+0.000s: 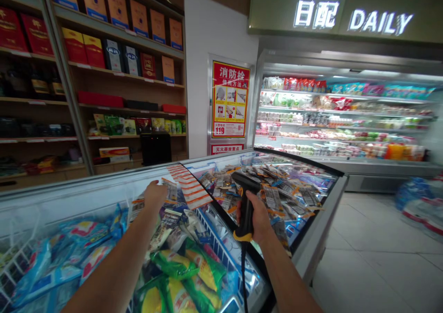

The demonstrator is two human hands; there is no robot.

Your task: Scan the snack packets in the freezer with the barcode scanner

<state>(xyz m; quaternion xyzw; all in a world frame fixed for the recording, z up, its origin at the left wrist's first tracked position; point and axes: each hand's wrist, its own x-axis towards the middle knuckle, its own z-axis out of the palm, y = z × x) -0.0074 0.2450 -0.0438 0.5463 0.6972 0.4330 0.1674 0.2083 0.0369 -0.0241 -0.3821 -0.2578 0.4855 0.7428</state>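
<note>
While our right hand (260,215) is wrapped round the scanner (246,211) above the freezer (320,230), our left hand (155,196) is beside a packet (170,191); we cannot tell whether it pinches that. Beyond the freezer, we see a poster (230,98).

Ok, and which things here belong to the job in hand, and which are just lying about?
Seemingly in use:
handheld barcode scanner, in the right hand
orange-edged packet by the left hand
heap of similar packets on the freezer

Seemingly just around:
green-and-yellow packets
blue packets
fire-hydrant poster
shelved boxes
</note>
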